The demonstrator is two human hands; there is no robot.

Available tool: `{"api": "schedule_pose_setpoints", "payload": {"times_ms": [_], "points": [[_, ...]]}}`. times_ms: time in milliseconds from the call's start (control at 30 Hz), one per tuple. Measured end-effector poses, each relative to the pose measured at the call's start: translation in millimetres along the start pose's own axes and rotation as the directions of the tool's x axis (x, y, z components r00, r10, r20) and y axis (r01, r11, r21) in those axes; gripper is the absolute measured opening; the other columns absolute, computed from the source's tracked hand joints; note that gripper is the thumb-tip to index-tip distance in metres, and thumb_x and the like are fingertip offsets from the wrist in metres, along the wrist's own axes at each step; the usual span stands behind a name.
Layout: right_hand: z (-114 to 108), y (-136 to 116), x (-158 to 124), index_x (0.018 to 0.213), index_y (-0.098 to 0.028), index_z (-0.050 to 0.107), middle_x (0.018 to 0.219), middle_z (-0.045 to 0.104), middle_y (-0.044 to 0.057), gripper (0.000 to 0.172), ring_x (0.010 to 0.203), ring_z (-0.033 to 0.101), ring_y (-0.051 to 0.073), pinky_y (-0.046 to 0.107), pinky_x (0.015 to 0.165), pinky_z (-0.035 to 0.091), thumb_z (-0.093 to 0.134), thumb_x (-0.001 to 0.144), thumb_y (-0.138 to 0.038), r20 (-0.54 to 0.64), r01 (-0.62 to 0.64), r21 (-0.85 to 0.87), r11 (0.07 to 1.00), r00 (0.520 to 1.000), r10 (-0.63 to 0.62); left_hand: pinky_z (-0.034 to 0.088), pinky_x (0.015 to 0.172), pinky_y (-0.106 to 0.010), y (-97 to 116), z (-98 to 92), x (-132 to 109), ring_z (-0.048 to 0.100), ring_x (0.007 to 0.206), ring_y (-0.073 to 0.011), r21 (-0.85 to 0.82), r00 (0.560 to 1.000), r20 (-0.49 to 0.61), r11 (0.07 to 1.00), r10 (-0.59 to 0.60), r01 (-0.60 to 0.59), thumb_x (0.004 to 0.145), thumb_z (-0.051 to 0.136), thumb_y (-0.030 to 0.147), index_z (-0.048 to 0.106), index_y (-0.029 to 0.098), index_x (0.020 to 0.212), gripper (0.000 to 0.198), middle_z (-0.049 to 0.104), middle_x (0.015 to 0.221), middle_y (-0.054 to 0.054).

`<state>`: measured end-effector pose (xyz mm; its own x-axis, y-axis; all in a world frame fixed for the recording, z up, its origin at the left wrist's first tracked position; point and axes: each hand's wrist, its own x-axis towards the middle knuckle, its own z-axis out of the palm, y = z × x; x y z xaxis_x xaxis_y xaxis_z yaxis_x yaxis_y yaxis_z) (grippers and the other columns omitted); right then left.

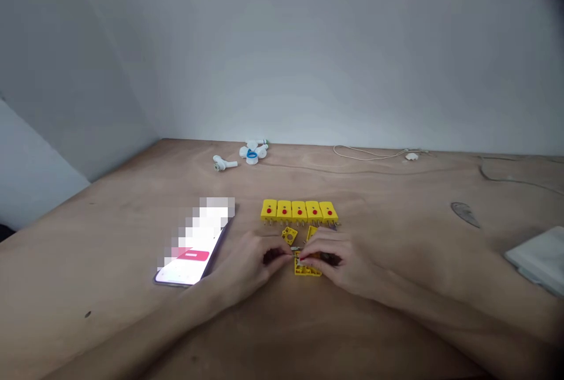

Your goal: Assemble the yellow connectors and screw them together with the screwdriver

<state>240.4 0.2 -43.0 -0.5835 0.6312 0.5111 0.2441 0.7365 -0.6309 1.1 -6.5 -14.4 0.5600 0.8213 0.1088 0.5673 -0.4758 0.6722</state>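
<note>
- Plywood tabletop (106, 251) meeting a pale grey wall (308, 45); places below go by the clock face around the spot where the hands meet, with 12 toward the wall;
- left hand (247, 268): fingers curled in and almost closed, reaching the small metal piece (295, 249) from 9 o'clock; whether it has firm hold, I cannot tell;
- right hand (341, 262): also nearly closed, coming in from 3 o'clock, with its fingers (312, 256) over the yellow housing half (308, 270); the grip itself is hidden;
- yellow housing half: flat on the table at 6 o'clock, just under both hands;
- loose yellow piece (289, 235): at 11 o'clock, close by; a second yellow piece (312, 233) sits at 12, partly behind the right hand;
- five yellow two-pin connector plugs (299, 211): side by side at 12 o'clock, red dots on top, pins toward the hands;
- smartphone (189, 256): at 9 o'clock, screen lit and partly pixelated;
- white earbuds (251, 154): far off at 12 o'clock, near the wall;
- white pad (537, 259): at 3 o'clock, by the table's edge;
</note>
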Motion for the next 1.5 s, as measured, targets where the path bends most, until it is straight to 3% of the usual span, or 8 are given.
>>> {"api": "schedule_pose_setpoints", "payload": {"times_ms": [400,633,833,1133,1500], "points": [[-1,-7,3,0.101,-0.02,0.071,0.094,0.075,0.006,0.009,0.085,0.067,0.02,0.033,0.075,0.055,0.065,0.097,-0.015,0.007,0.075,-0.047,0.996,0.997,-0.075,0.045,0.073,-0.025,0,0.3,1,0.067,0.08,-0.0181,0.06,0.997,-0.012,0.996,0.074,-0.073,0.098,0.059,0.019,0.073,0.021,0.088,0.017,0.075,0.087,0.0],[-1,-7,-1,0.1,-0.021,0.066,0.092,0.073,0.005,0.011,0.081,0.064,0.018,0.031,0.072,0.052,0.064,0.094,-0.012,0.019,0.049,-0.076,0.996,0.999,-0.047,0.044,0.071,-0.025,4,-1.0,1,0.066,0.079,-0.0184,0.101,0.998,-0.007,0.993,0.059,-0.058,0.096,0.06,0.016,0.073,0.021,0.086,0.017,0.074,0.087,0.0],[-4,-10,2,0.102,-0.021,0.06,0.098,0.071,0.006,0.019,0.09,0.064,0.02,0.035,0.082,0.053,0.062,0.089,-0.007,0.086,0.128,-0.07,0.989,0.989,-0.122,0.045,0.072,-0.024,5,-0.3,2,0.067,0.079,-0.0173,0.067,0.999,-0.006,0.996,0.051,-0.05,0.097,0.059,0.017,0.074,0.021,0.086,0.019,0.074,0.087,0.0],[-11,-8,5,0.097,-0.019,0.057,0.104,0.069,0.008,0.025,0.089,0.059,0.022,0.037,0.08,0.053,0.063,0.077,-0.007,0.238,0.238,-0.174,0.956,0.952,-0.193,0.045,0.072,-0.025,5,-0.1,3,0.066,0.078,-0.0181,0.051,1.0,-0.009,0.999,-0.012,0.012,0.096,0.061,0.02,0.074,0.02,0.083,0.019,0.074,0.086,0.0],[-11,-9,5,0.093,-0.021,0.056,0.104,0.069,0.008,0.024,0.09,0.06,0.023,0.037,0.081,0.054,0.063,0.075,-0.008,0.241,0.242,-0.179,0.954,0.951,-0.196,0.047,0.075,-0.027,8,-0.5,3,0.068,0.081,-0.0201,0.052,0.999,0.011,0.998,-0.048,0.048,0.097,0.06,0.022,0.074,0.021,0.084,0.019,0.075,0.088,-0.001]]}}
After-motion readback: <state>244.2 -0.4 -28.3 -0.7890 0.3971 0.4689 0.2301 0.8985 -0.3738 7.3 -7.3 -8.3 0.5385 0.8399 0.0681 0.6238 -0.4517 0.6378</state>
